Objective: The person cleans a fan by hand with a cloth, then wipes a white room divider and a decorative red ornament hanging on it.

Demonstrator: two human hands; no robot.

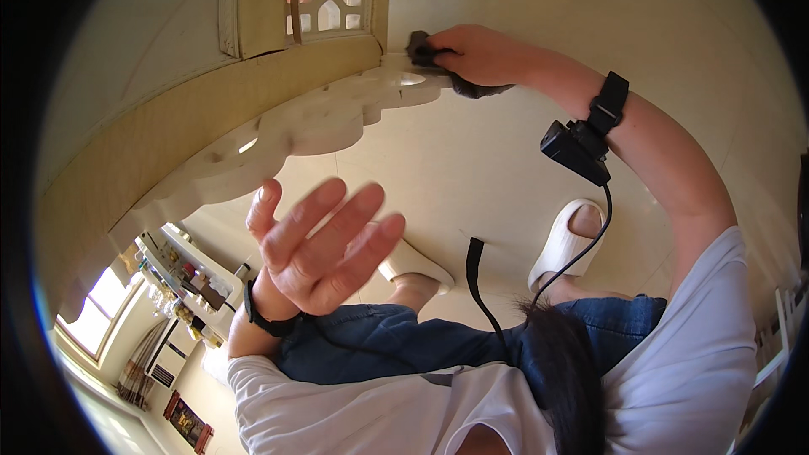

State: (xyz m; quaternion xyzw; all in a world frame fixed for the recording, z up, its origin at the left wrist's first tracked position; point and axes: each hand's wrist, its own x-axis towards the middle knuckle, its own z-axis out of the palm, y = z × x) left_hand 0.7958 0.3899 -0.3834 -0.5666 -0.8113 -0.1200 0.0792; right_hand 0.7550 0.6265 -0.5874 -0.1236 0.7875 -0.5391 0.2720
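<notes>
My right hand [471,54] grips a dark cloth [477,87] at the end of a pale scalloped trim [328,129], where it meets the wall or panel at the upper middle. Part of the cloth sticks out past the fingertips and part hangs below the hand. My left hand [325,246] is raised below the trim with its fingers spread, and nothing is in it. It is slightly blurred. A cream-coloured wooden frame [246,83] runs above the trim, with a carved lattice panel [330,6] over it.
A black device [575,148] is strapped to my right forearm, its cable hanging towards my lap. A loose black strap [474,265] hangs between my feet, which wear white slippers [559,240]. At the lower left are a cluttered white shelf or table [199,275] and a window [101,313].
</notes>
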